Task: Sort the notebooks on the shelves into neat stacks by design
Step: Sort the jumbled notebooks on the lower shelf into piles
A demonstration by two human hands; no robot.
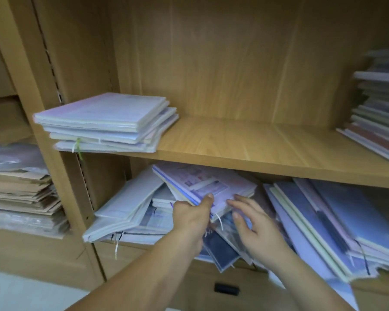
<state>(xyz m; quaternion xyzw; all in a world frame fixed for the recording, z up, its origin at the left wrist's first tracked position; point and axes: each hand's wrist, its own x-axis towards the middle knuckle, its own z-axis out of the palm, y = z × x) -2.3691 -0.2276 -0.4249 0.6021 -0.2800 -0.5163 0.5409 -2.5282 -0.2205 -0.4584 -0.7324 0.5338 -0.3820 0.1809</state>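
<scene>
Pale oak-look wood forms the shelving unit seen from the head camera. On the upper shelf [267, 144], a fairly even stack of lilac-white notebooks [108, 122] sits at the left end. A taller stack of mixed covers [377, 104] stands at the far right, partly cut off by the frame edge.

Just under the upper shelf's front edge, the left hand [192, 215] grips a small bundle of pink-lilac notebooks [211, 182], with the thumb lying on the top cover and the fingers curled beneath. The bundle is tilted and lifted above the jumble on the lower shelf. The right hand [254, 223] has its fingers spread and relaxed just beside the bundle's near edge; blur hides whether they touch it.

A slumped pile of whitish notebooks [126, 212] lies left of the hands, and blue-lilac notebooks [323, 221] lean to the right. A dark blue notebook [220, 252] juts over the front edge of the lower shelf. In the neighbouring compartment on the left sit brown cardboard sheets [20, 191].
</scene>
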